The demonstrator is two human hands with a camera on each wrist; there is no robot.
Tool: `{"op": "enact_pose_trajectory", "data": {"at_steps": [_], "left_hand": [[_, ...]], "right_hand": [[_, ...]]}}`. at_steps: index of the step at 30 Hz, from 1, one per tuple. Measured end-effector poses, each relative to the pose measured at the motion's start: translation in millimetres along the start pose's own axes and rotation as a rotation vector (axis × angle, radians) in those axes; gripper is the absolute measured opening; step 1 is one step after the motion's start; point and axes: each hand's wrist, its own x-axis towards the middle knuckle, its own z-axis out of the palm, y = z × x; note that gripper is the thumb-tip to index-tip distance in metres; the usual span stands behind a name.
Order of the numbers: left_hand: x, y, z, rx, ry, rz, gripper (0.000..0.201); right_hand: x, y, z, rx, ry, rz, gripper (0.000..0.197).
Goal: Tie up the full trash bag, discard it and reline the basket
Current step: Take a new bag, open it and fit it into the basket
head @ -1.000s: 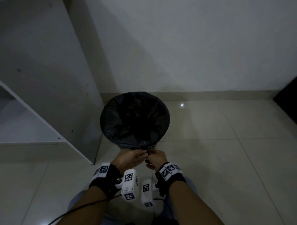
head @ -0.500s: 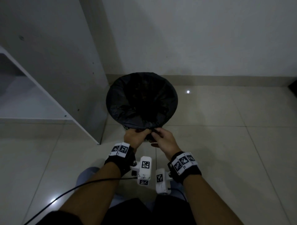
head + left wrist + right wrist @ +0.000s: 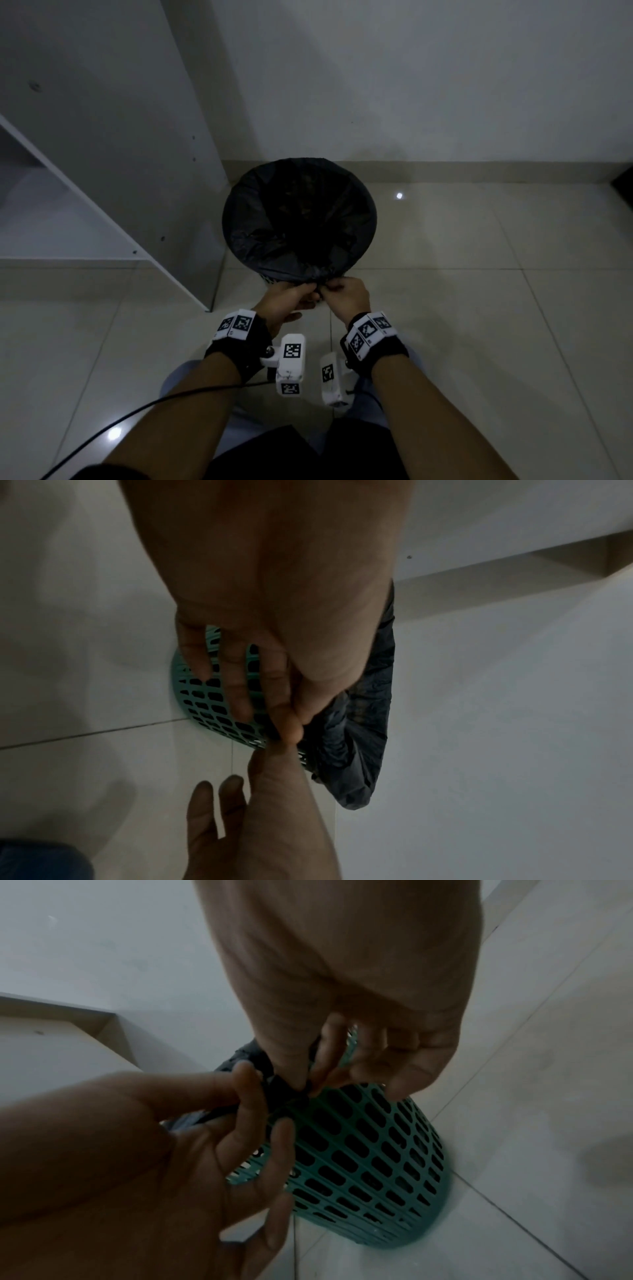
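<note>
Black wrist straps with white coded tags sit nearest, one on each forearm, and just beyond them the two hands meet at the near rim of the one basket. The left hand [image 3: 291, 301] and right hand [image 3: 346, 296] both pinch a gathered bit of the black trash bag [image 3: 298, 219] between thumb and fingertips, close enough that their fingertips touch; the other fingers hang loosely spread. From above, only the bag's dark open mouth shows, stretched round over the rim. The wrist views show what that one hides: the basket [image 3: 369, 1153] is teal plastic lattice, narrowing toward its base, with the bag's edge [image 3: 363, 739] folded down outside it. It stands upright on the pale tiled floor [image 3: 462, 325], mouth up, long axis vertical, beside one white shelf unit [image 3: 113, 154] and near the wall [image 3: 428, 85].
</note>
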Motion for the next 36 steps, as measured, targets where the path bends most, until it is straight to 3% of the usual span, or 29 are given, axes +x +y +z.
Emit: {"op": "enact_pose_trajectory", "data": {"at_steps": [2,6,10,15,19,23,27,30,36], "left_hand": [[-1,-2,0,0.007,0.05,0.08,0.014],[5,-11,-3,0.095,0.227,0.294,0.023],[10,-15,-2,0.162,0.304,0.322,0.021],[12,-18,-4,0.161,0.334,0.304,0.02],[10,-20,2,-0.007,0.349,0.232,0.006],[9,-22,12,-0.265,0.241,0.071,0.011],[2,-11,23,-0.452,0.11,-0.05,0.007],[-8,-1,28,-0.519,-0.006,-0.082,0.026],[-1,9,13,-0.64,0.08,-0.18,0.019]], "right_hand": [[-2,1,-1,0.124,0.03,0.053,0.023],[-2,-1,-1,0.693,0.025,0.217,0.008],[-7,-6,3,0.838,0.07,0.265,0.005],[-6,-5,0,0.86,0.07,0.341,0.006],[-4,-2,-11,0.802,-0.223,0.47,0.014],[-3,-2,-20,0.737,-0.408,0.551,0.013],[-2,-10,-24,0.666,-0.448,0.557,0.011],[2,-21,-27,0.593,-0.442,0.564,0.012],[2,-27,-25,0.472,-0.373,0.526,0.01]]}}
